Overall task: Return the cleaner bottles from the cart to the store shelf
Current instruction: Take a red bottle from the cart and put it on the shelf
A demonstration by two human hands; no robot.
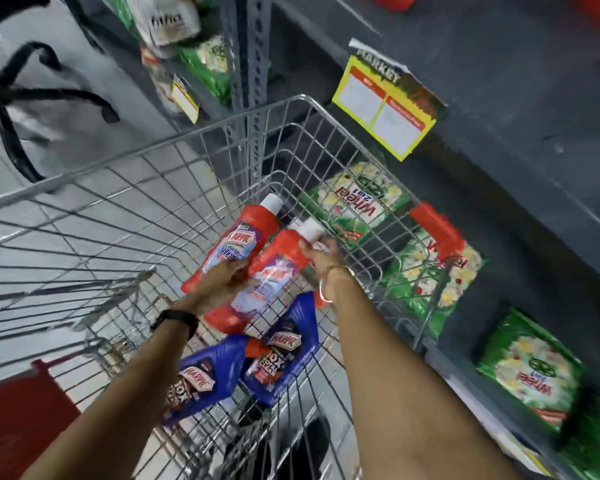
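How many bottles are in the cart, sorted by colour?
Red bottles: 2, one under the left hand, one held at the neck by the right hand.
Blue bottles: 2.
Total: 4 in the cart.

- The cart (pixel 174 147) is bare metal wire, silvery and smooth, with a dull shine.
- The two red cleaner bottles (pixel 236 237) are glossy plastic with white plastic caps and slick printed labels.
- The two blue cleaner bottles (pixel 284 344), near in the cart, are shiny plastic too.
- The store shelf (pixel 499 109) on the right looks like matt grey painted metal; its upright is perforated.
- The green detergent bags (pixel 530 368) are glossy plastic film.
- The yellow price tag (pixel 383 109) looks like paper.
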